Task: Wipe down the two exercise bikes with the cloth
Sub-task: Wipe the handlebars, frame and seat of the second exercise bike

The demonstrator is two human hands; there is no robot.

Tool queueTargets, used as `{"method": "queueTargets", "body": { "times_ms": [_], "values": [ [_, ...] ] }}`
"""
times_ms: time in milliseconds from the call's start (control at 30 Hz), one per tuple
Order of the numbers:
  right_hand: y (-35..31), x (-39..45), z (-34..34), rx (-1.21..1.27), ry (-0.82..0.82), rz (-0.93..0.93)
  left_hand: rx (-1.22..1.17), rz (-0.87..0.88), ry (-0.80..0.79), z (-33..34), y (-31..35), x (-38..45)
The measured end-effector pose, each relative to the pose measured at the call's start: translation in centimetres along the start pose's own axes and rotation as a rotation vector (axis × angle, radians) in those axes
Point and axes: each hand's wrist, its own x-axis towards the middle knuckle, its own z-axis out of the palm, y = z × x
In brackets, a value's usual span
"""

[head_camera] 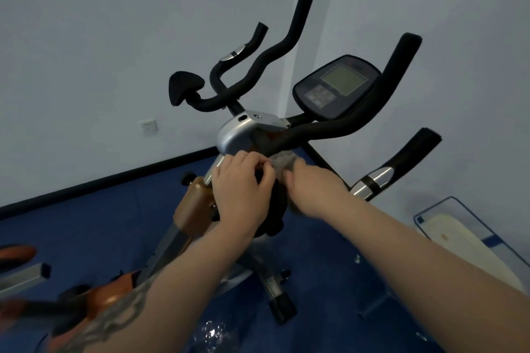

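From the head view I have both hands at the neck of the black-and-silver exercise bike [246,135], just under the silver plastic clamp housing where the padded black handlebars [324,129] meet the stem. My right hand [312,183] is closed around the crumpled grey cloth [282,160], which is pressed against the lower end of the near handlebar arm and the black knob beneath it; the hand is blurred, so I read it as mid-stroke. My left hand [241,189] sits just beside it with fingers curled, the fingertips pinching at something small by the cloth's edge or at the knob. I cannot tell which.

I judge this to be the wiping of the first bike's stem and handlebar junction, with much of the task left: the oval grey console with its pale screen [338,86], the upper handlebar horns and the frame below look yet to be covered, though I can't judge cleanliness from here. An orange-and-black machine frame [109,292], probably the second bike, lies at the lower left, well apart from the cloth.

Next I would slide the cloth up along the foam grip toward the console, keeping the left hand steadying the stem so the bars don't swing, and refold the cloth if it bunches.
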Motion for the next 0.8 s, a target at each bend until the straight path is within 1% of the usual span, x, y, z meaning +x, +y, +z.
{"method": "queueTargets", "body": {
  "times_ms": [67,133,267,367,433,533,567,633,700,767,800],
  "values": [
    [1.1,-1.8,0.4,-0.058,0.001,0.002,-0.005,0.021,0.007,0.1,-0.1,-0.1],
    [1.0,-1.3,-0.6,-0.110,-0.045,-0.031,0.005,0.044,0.007,0.1,-0.2,-0.1],
    [-0.4,1.4,-1.5,-0.058,-0.044,-0.099,-0.019,0.033,-0.006,0.0,-0.3,-0.1],
    [0.7,-1.5,-0.9,-0.154,-0.061,-0.116,-0.050,0.011,-0.023,0.0,-0.4,-0.2],
    [1.8,-3.3,-0.7,-0.252,-0.142,-0.101,-0.052,0.018,-0.038,0.0,-0.5,-0.2],
    [1.3,-2.1,-2.0,-0.254,-0.178,-0.040,-0.052,0.048,-0.045,-0.1,-0.4,-0.1],
    [0.5,-1.4,-2.1,-0.228,-0.145,-0.005,-0.054,0.051,-0.041,-0.1,-0.3,-0.1],
    [-1.1,-1.6,-1.4,-0.222,0.007,0.019,-0.049,0.053,-0.044,0.0,-0.5,-0.2],
    [-1.3,-3.4,-0.1,-0.244,0.163,-0.032,-0.047,0.052,-0.046,0.0,-0.6,-0.2],
    [0.6,-5.3,0.6,-0.237,0.224,-0.110,-0.055,0.056,-0.055,0.0,-0.6,-0.2],
    [2.0,-5.8,0.4,-0.208,0.239,-0.117,-0.061,0.057,-0.058,0.0,-0.6,-0.2]
  ]
}}
